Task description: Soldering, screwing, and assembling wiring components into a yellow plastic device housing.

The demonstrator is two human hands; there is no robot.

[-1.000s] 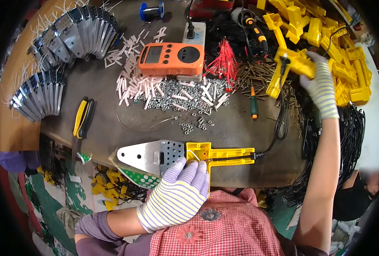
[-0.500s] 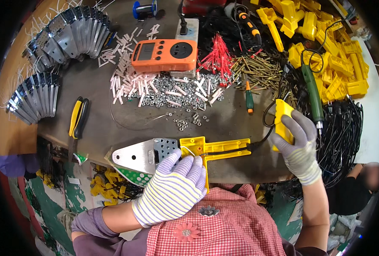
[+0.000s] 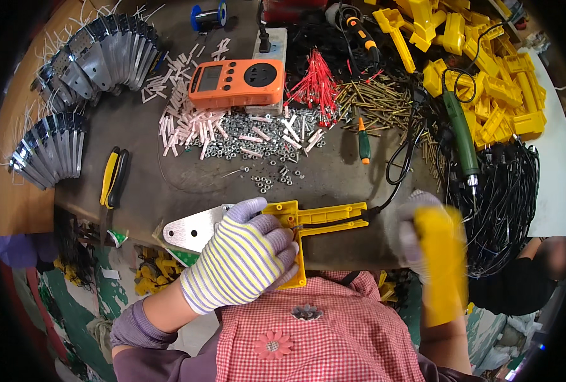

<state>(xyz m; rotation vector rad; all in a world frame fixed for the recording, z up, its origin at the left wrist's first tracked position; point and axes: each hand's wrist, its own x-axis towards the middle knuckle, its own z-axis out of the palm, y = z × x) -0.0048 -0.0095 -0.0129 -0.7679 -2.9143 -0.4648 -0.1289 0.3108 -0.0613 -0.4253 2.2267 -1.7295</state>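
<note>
A yellow plastic housing half (image 3: 334, 219) lies hollow side up at the table's front edge, a black power cord (image 3: 385, 198) running along its handle and out at the right. My left hand (image 3: 235, 258), in a striped glove, is closed over the housing's left end, where a silver metal plate (image 3: 184, 230) with two holes juts out leftward. Its fingers hide the joint between plate and housing. Off to the right, my gloved right hand (image 3: 411, 232) grips a second yellow housing half (image 3: 442, 264), upright and apart from the first. Motion smears both hand and piece.
Pliers (image 3: 114, 178) and stacked metal plates (image 3: 104, 60) lie left. Behind are an orange meter (image 3: 238, 83), loose nuts (image 3: 270, 181), white tubes, red-tipped pieces and long screws (image 3: 385, 99). A small screwdriver (image 3: 364, 143), green electric screwdriver (image 3: 461, 134), coiled cords and yellow housings (image 3: 509, 89) are right.
My right hand has brought its yellow piece down toward me and turned it so its long side shows. My left hand has shifted up and left over the joint.
</note>
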